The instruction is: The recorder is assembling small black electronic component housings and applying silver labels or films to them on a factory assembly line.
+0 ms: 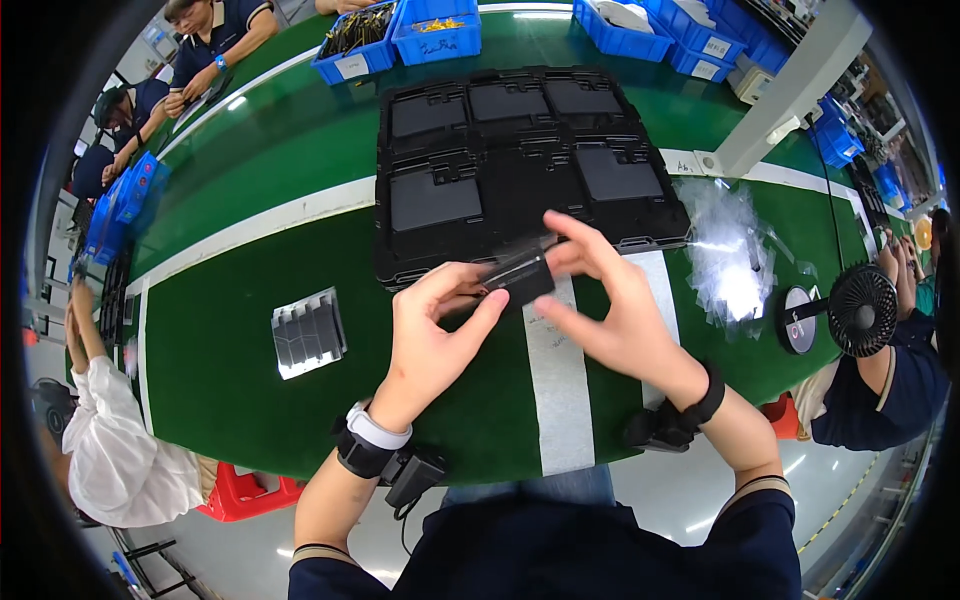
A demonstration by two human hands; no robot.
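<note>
A small flat black rectangular piece (522,279) is pinched between the thumb and fingers of my left hand (435,325), tilted above the table just in front of the black tray (525,195). My right hand (622,312) is beside the piece's right end, its thumb and forefinger spread apart. Its other fingertips are smeared by motion, so whether they touch the piece is unclear. Dark flat rectangular panels (436,200) lie in several tray compartments; the front middle one shows bare black plastic. To the left, a sheet of dark stickers (308,335) lies on the green mat.
Clear plastic films (728,265) are piled right of the tray, near a small black fan (862,310). Pale strips (560,400) cross the mat. Blue bins (437,45) line the far side. A pillar (790,90) rises at right. Co-workers sit on both sides.
</note>
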